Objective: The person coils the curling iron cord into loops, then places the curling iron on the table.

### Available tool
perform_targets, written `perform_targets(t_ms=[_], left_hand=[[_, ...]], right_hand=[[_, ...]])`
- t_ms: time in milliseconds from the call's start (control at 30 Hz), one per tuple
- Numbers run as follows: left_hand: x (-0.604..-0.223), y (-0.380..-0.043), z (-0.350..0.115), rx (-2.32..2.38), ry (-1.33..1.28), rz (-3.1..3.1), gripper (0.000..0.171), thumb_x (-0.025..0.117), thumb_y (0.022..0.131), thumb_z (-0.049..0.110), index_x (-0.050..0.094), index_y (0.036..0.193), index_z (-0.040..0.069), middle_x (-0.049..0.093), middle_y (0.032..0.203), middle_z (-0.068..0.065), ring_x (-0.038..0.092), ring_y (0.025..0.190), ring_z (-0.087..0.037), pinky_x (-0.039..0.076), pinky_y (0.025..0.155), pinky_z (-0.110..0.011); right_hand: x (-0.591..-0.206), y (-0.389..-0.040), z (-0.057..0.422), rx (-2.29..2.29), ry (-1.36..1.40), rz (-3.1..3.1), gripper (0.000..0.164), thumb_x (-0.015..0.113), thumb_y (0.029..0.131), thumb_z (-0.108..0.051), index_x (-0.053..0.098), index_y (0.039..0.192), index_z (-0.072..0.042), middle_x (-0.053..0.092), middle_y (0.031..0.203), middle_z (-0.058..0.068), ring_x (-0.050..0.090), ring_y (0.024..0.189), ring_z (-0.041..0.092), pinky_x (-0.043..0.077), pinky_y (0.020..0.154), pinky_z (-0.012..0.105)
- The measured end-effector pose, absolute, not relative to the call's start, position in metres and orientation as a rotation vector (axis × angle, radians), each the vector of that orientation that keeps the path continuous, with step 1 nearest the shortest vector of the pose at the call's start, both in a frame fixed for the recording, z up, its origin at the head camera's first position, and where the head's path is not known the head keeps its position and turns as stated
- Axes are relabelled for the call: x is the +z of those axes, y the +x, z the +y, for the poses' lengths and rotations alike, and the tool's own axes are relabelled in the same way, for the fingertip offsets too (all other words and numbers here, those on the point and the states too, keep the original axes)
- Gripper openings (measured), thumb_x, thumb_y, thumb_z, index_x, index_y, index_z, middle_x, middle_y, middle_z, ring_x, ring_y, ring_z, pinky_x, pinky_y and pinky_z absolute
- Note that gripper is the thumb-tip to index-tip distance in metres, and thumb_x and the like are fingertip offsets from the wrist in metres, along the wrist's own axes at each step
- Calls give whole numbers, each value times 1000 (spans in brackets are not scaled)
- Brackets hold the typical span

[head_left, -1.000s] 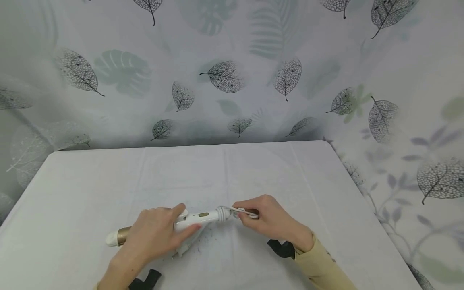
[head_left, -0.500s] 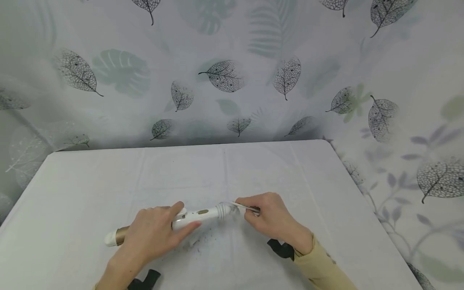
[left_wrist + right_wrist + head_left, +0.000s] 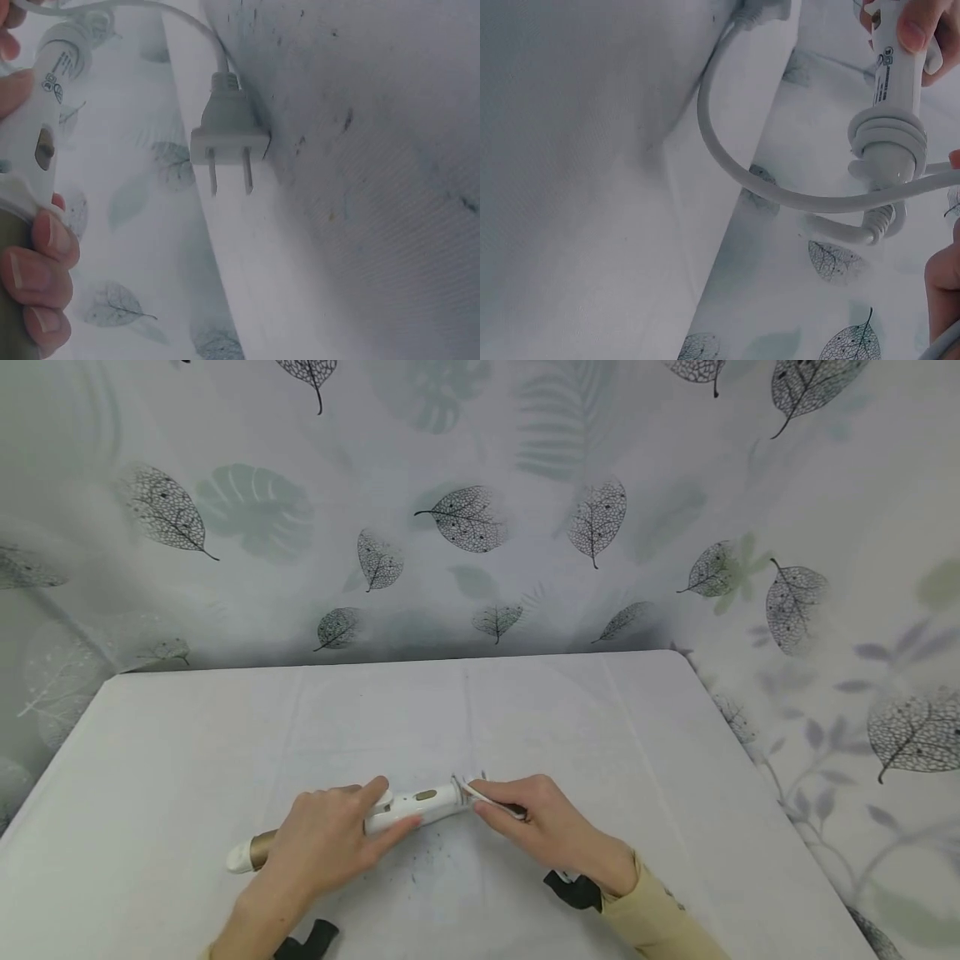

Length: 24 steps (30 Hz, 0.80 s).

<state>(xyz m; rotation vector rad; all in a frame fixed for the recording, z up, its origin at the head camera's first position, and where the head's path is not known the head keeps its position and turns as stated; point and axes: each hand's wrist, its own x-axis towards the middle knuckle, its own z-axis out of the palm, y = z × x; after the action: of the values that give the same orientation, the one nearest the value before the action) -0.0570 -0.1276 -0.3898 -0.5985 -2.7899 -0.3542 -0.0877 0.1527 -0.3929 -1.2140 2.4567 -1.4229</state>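
A white curling iron [image 3: 431, 806] with a gold barrel [image 3: 261, 850] slants across the table's near half, its white tip to the left. My left hand [image 3: 322, 839] grips it where barrel and handle meet, fingers curled round it in the left wrist view. White cord [image 3: 795, 196] is wound in several turns round the handle's end. My right hand [image 3: 551, 827] pinches the cord between thumb and fingers just right of that end. The two-pin plug [image 3: 229, 124] dangles on a length of cord below the handle; in the head view I cannot make it out.
The white-covered table [image 3: 375, 718] has small dark specks below the handle. A leaf-printed wall covering [image 3: 465, 518] stands behind it and to the right. A black strap [image 3: 573, 891] is on my right wrist, another black strap [image 3: 307, 939] on my left.
My right hand first shifted right and slightly away with the cord, then came back left and nearer me. The plug seen below the handle earlier is now out of the head view. Left hand keeps its grip.
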Motion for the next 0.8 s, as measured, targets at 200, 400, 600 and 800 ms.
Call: perform_targets(t_ms=[200, 400, 600, 800], left_hand=[[-391, -56, -125, -357, -593, -2784, 45, 72, 85, 57, 48, 79, 19, 28, 52, 11, 23, 46, -3, 21, 44, -21], [-391, -57, -125, -371, -617, -2778, 45, 70, 86, 58, 50, 80, 18, 27, 53, 12, 22, 46, -2, 20, 44, -20], [-389, -58, -127, -469, -500, -2800, 44, 72, 86, 54, 56, 86, 14, 38, 52, 10, 30, 45, -4, 28, 44, -21], [-383, -61, -131, -533, -365, -2807, 45, 71, 87, 53, 58, 88, 10, 41, 52, 6, 35, 45, -9, 32, 45, -25]], right_hand=[[-396, -86, 150, -1361, -1352, 2404, 33, 59, 100, -5, 61, 131, 5, 40, 56, -7, 29, 55, -7, 33, 52, 13], [-398, -85, 148, -1317, -1387, 2366, 34, 55, 103, -8, 58, 134, 3, 48, 61, -4, 27, 57, -5, 35, 56, 12], [-397, -85, 145, -1397, -1392, 2353, 32, 54, 102, -6, 60, 133, 3, 41, 59, -6, 25, 55, -6, 31, 52, 13], [-395, -86, 147, -1459, -1276, 2398, 27, 53, 103, -6, 67, 125, -1, 45, 61, -6, 28, 52, -6, 31, 48, 15]])
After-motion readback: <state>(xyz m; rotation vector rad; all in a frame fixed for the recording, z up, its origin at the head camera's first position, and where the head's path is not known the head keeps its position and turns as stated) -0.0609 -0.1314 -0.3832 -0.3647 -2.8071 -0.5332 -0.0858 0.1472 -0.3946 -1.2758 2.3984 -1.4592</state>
